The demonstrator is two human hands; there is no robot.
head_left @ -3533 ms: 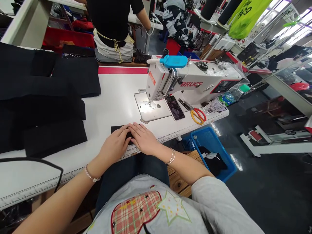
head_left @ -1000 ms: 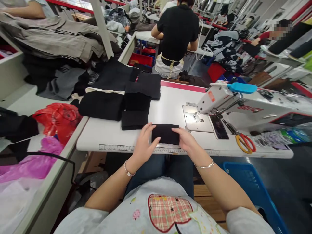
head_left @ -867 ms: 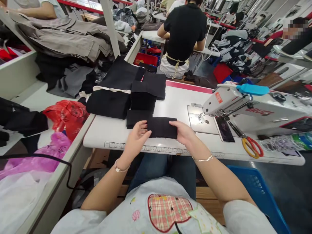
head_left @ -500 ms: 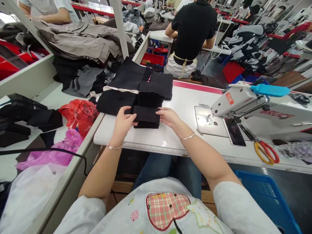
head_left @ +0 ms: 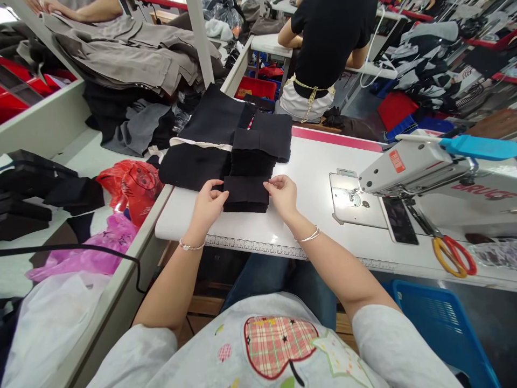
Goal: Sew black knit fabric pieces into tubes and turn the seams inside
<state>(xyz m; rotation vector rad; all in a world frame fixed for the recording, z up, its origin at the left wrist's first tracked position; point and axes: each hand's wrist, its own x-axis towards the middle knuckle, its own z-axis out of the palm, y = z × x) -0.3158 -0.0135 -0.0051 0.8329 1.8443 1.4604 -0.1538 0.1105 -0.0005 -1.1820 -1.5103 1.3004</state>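
A small stack of folded black cloth pieces (head_left: 246, 194) lies near the front edge of the white sewing table (head_left: 299, 215). My left hand (head_left: 210, 202) is at its left side, thumb and index finger curved with a gap between them, the thumb tip by the cloth's edge. At the stack's upper right corner, my right hand (head_left: 283, 195) has its fingers pinched together on the cloth's edge. Behind the stack are another black folded pile (head_left: 253, 153) and larger black cloth pieces (head_left: 194, 164) with a white strip.
To the right stand a sewing machine (head_left: 424, 172), a phone (head_left: 399, 221) and scissors (head_left: 454, 256). A red plastic bag (head_left: 135, 188) and a pink one (head_left: 109, 240) lie left of the table. A blue basket (head_left: 444, 323) is low at right. Ahead sits a person in black (head_left: 331, 48).
The view has shifted slightly, so the machine appears further right. My right hand's fingers have drawn together at the stack's upper right corner; my left hand stays at the left side.
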